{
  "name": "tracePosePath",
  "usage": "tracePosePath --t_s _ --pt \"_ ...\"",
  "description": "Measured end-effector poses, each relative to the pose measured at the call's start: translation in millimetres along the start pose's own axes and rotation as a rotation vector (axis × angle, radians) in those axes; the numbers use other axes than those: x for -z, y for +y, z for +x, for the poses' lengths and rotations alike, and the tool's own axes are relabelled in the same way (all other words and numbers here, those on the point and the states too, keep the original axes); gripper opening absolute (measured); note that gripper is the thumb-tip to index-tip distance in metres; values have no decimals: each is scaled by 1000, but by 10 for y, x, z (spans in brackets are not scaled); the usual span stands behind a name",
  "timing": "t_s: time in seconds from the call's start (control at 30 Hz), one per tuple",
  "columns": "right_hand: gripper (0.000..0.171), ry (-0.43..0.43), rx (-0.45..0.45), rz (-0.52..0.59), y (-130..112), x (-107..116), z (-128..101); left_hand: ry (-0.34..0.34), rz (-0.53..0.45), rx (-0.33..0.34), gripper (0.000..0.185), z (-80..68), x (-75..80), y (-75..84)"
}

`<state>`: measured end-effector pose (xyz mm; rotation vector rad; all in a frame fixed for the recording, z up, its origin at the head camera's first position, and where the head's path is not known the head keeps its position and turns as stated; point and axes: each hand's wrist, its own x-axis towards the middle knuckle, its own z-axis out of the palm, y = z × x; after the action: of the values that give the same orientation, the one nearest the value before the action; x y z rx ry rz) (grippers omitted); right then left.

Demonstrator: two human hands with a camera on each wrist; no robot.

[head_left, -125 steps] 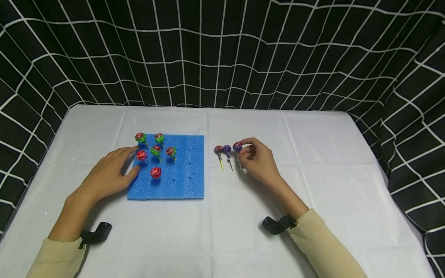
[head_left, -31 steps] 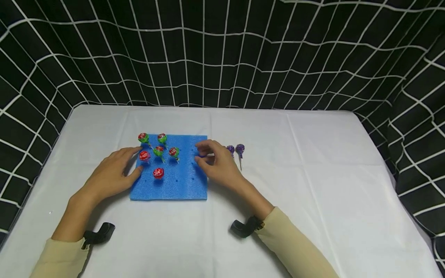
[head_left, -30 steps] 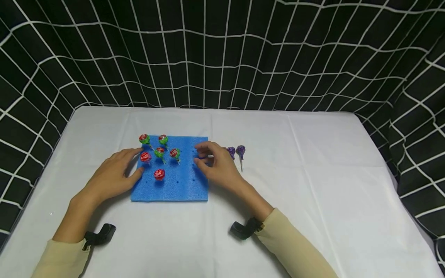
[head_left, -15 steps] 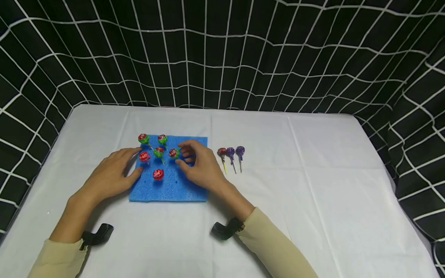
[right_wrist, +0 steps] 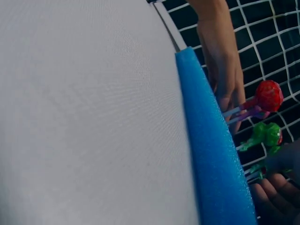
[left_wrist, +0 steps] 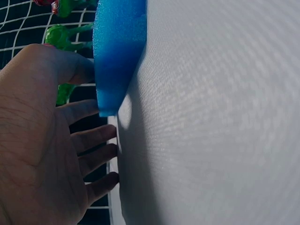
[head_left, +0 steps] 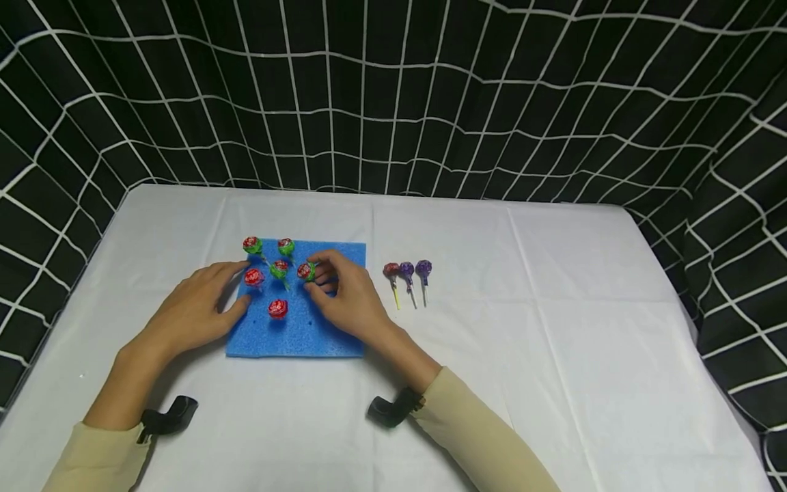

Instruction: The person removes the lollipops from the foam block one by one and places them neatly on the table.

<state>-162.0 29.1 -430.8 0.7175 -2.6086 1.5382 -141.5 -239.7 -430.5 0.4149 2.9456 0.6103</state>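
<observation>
A blue foam board lies on the table with several lollipops standing in it. My left hand rests at its left edge, fingers spread, beside a red-and-purple lollipop. In the left wrist view that hand has its thumb against the foam. Thumb and index finger of my right hand are curled round the head of a green-and-red lollipop standing in the board. The right wrist view shows the right hand partly, at the lower right edge; the exact contact is hidden.
Right of the board, three lollipops lie side by side: a dark red one with a yellow stick and two purple ones, one of them the outermost lollipop. Small holes dot the foam. A black cloth with a white grid stands behind the white table.
My right hand set a purple lollipop down in the row at the right, then moved left over the board to the green-and-red lollipop. The left hand stays at the board's edge.
</observation>
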Motion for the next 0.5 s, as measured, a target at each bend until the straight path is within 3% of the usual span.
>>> tracePosePath --t_s 0.17,0.5 --pt "34 -5 5 -10 31 -38 -23 -14 -3 6 65 -54 -19 -18" --pt "32 34 -6 2 60 -17 12 -2 -6 1 65 24 11 29"
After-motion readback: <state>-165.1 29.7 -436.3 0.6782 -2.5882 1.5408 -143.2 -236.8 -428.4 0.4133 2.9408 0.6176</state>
